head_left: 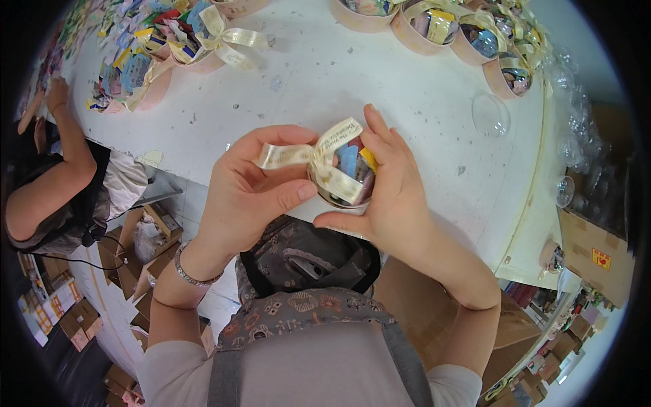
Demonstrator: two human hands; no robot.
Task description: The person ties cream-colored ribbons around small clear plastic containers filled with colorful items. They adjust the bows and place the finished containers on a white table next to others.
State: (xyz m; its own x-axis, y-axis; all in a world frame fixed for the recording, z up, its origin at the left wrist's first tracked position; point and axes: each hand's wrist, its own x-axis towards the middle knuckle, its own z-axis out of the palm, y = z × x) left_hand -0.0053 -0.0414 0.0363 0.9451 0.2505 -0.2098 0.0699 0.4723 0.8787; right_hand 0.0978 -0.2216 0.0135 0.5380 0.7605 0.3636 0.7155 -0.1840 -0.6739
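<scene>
Between my two hands, near the table's front edge, is a small round gift box (362,179) with a clear dome cover. Small packets in blue, yellow and red show through the dome. A cream satin ribbon bow (321,153) with printing crosses its left side. My left hand (254,178) curls around that side, its thumb by the rim and its fingers behind the bow. Against the opposite side rests my right hand (396,183), fingers along the box and thumb spread low near the table edge. The box's underside is hidden.
Open filled boxes (147,91) stand at the upper left, near a heap of packets (96,23). Domed, ribboned boxes (430,35) crowd the upper right. A loose clear dome (491,116) lies right of my hands. A co-worker's arm (56,188) reaches in at left.
</scene>
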